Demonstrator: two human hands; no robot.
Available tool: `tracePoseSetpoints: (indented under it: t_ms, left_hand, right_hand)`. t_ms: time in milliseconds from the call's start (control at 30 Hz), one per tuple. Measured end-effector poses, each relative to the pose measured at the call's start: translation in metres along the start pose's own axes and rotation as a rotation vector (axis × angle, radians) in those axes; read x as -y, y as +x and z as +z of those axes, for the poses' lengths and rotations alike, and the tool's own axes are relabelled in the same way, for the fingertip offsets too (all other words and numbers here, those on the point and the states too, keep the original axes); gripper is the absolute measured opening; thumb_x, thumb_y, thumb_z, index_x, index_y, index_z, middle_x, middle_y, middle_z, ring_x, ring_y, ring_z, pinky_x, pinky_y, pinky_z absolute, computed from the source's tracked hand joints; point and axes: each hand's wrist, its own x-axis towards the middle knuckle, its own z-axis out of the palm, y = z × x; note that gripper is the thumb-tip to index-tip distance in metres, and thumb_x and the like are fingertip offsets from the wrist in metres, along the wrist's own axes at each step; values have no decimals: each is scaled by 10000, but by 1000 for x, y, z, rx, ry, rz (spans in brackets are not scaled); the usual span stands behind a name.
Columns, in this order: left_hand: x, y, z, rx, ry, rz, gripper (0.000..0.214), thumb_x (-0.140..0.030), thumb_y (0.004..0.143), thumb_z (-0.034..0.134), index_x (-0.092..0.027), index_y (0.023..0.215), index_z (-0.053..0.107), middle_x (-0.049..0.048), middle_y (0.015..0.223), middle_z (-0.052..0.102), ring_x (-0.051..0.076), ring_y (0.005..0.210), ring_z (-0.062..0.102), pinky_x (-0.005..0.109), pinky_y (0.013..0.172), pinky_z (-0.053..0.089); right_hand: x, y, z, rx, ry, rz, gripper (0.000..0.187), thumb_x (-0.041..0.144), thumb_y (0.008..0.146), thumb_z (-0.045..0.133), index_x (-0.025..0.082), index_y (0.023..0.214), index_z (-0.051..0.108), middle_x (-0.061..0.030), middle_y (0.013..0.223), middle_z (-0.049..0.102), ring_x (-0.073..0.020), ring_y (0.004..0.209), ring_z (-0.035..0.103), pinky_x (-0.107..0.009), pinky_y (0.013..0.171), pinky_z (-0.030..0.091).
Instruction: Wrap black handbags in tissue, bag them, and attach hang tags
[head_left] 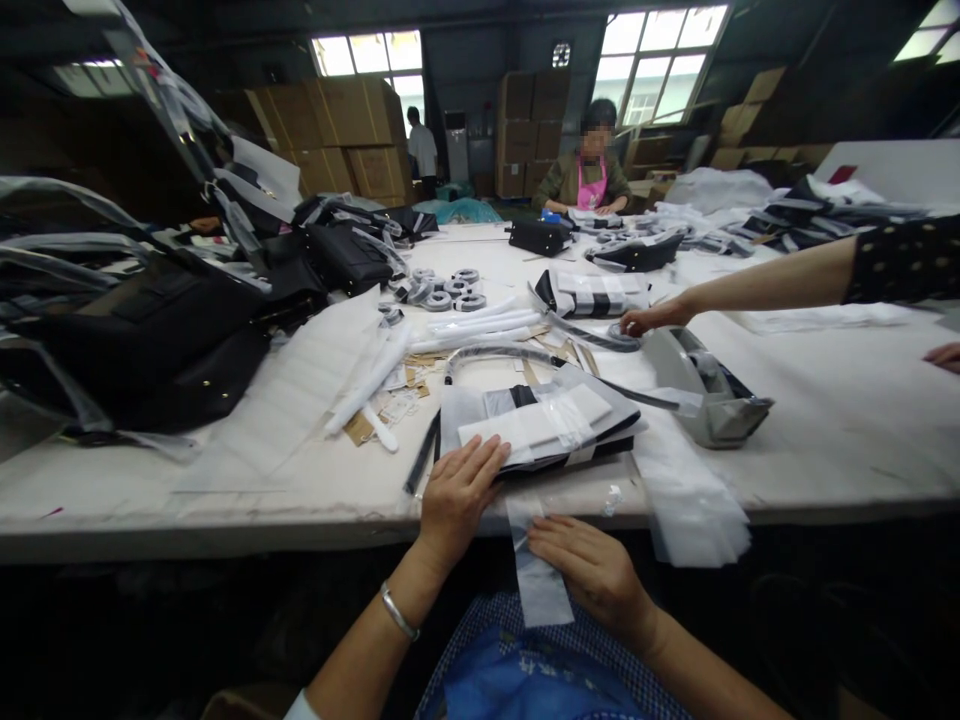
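My left hand [459, 492] lies flat, fingers stretched out, on the near edge of a dark handbag wrapped in white paper and clear film [541, 425] at the table's front edge. A silver bangle sits on that wrist. My right hand [592, 565] is below the table edge, fingers pressed on a clear plastic strip [541, 575] that hangs down from the bag over my blue apron. The bag's wrapped handle [499, 355] arches behind it.
A co-worker's arm [757, 290] reaches in from the right to a strap by a grey bag [709, 390]. Black bags [150, 340] pile up at left. White wrapped rolls [472, 325], tape rings [450, 290] and paper tags lie mid-table. A person in a pink apron sits at the far end.
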Motion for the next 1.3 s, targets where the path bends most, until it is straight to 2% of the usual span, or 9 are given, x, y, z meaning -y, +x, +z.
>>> tracePoseSetpoints:
  t_ms: [133,300,433,567,700,833,967,1100,1300]
  left_hand:
    - [-1,2,-2,-7,10,16,424,-228,958,573,-257,1381,545,43,1362,629,225,1255,585,369,993,483]
    - [0,2,-2,-26,9,44,375,-206,972,550,-273,1339,585,44,1342,643,231,1234,601,374,969,489]
    - [2,0,1,-27,6,53,381,-200,978,539,-264,1352,573,52,1355,633,242,1252,587,388,972,484]
    - [2,0,4,-52,-12,50,323,-202,992,516,-243,1296,615,51,1339,644,239,1250,590,388,964,480]
    - [2,-1,6,-90,-58,31,264,-199,990,520,-217,1212,661,43,1301,671,241,1242,594,392,988,457]
    - [3,-2,9,-84,-95,17,289,-184,988,525,-211,1253,636,39,1317,661,229,1248,588,373,1011,429]
    - [4,-1,9,-83,-130,9,301,-195,981,535,-191,1270,615,42,1339,647,226,1255,577,371,1024,409]
    - [3,3,1,-20,-211,-48,328,-161,947,522,-183,1263,606,48,1337,647,224,1265,563,379,1057,383]
    - [-2,14,-14,122,-280,-130,527,-314,921,573,-191,1423,474,81,1356,619,248,1266,546,418,1069,382]
  right_hand:
    - [2,4,-6,-10,7,-21,416,62,923,434,208,1250,645,-83,1062,765,-203,1047,709,-372,929,587]
    - [-2,33,-27,-20,-21,-36,450,66,928,453,234,1312,616,-67,1067,764,-195,1026,717,-363,945,581]
    - [-22,67,-37,19,-93,-81,426,73,931,475,245,1288,632,-54,1107,753,-202,1075,697,-404,1026,526]
    - [-46,96,-29,12,-152,-74,394,56,926,441,213,1198,680,-66,1094,755,-203,1063,698,-382,1003,527]
    - [-63,108,-11,45,-106,134,360,70,873,455,206,1075,721,-66,985,752,-200,921,701,-324,836,576]
    - [-68,112,1,38,-42,393,221,135,860,544,227,904,740,-51,919,727,-202,886,681,-317,823,551]
    - [-67,119,2,48,-44,570,111,228,849,636,229,761,704,-37,843,698,-189,794,661,-298,751,519]
    - [-68,127,2,124,-85,651,203,256,827,673,220,636,615,-8,749,637,-161,700,604,-280,657,462]
    - [-71,137,2,228,-118,714,125,259,811,690,222,701,642,4,787,651,-171,765,612,-286,687,433]
